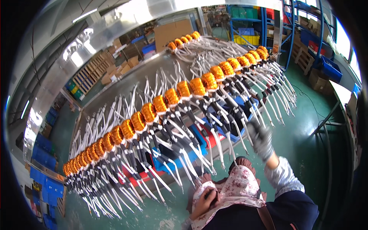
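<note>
Copper-wound orange stator coils (168,97) line the desk (115,92); our gloved right hand (261,138) reaches, grip blurred, can't tell; bare left hand (203,201) curls on the floral apron (241,188).

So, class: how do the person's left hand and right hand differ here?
The left hand is bare and low, pressed against the floral apron; the right hand wears a dark glove and is raised toward the white wire leads, motion-blurred. Both belong to the same person.

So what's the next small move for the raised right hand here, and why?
Probably reach the gloved right hand slightly further to the hanging white leads beside it: it is raised, blurred, not clearly gripping anything. The left hand rests on the floral apron.
</note>
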Motion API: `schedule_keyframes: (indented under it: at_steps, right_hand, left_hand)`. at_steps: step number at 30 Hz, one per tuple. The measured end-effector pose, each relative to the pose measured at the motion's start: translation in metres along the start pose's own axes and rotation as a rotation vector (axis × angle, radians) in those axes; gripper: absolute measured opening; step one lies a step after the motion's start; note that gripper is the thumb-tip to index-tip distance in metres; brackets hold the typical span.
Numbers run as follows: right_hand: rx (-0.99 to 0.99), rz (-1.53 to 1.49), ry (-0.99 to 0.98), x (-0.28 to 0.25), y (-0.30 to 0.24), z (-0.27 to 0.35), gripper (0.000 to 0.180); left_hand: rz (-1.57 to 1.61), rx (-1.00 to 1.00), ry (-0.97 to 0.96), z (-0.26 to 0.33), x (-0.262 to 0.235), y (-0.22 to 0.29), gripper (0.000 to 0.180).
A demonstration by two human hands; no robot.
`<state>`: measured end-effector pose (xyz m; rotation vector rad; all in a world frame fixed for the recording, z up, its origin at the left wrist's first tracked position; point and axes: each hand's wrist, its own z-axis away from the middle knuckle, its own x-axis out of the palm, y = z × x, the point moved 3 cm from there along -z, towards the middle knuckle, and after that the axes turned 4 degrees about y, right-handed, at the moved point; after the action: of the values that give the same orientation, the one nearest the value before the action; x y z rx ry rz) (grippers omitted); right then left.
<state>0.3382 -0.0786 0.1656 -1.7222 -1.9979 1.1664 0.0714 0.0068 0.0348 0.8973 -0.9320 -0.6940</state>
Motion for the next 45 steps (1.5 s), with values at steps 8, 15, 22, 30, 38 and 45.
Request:
schedule_keyframes:
  at_steps: [8, 15, 22, 30, 38, 45]
  right_hand:
    - [0.037, -0.209, -0.546, 0.051, -0.076, 0.096, 0.045]
    - [0.208, -0.311, -0.66, 0.06, -0.062, 0.111, 0.033]
    - [0.368, -0.524, -0.591, 0.067, -0.071, 0.109, 0.037]
    - [0.582, -0.747, -0.042, 0.021, -0.058, 0.035, 0.032]
    - [0.088, 0.279, 0.364, -0.051, 0.078, -0.101, 0.027]
    - [0.026, 0.705, 0.366, -0.043, 0.117, -0.121, 0.021]
  left_hand:
    - [-0.143, 0.341, 0.148, -0.013, 0.014, 0.055, 0.026]
    - [0.248, 0.15, 0.124, -0.014, 0.011, 0.04, 0.021]
    - [0.189, 0.086, 0.109, -0.002, 0.018, 0.058, 0.024]
    - [0.094, 0.156, -0.008, -0.009, 0.026, 0.053, 0.02]
    - [0.112, 0.079, -0.061, -0.006, 0.019, 0.021, 0.025]
    - [0.139, 0.064, 0.019, 0.002, -0.004, -0.01, 0.023]
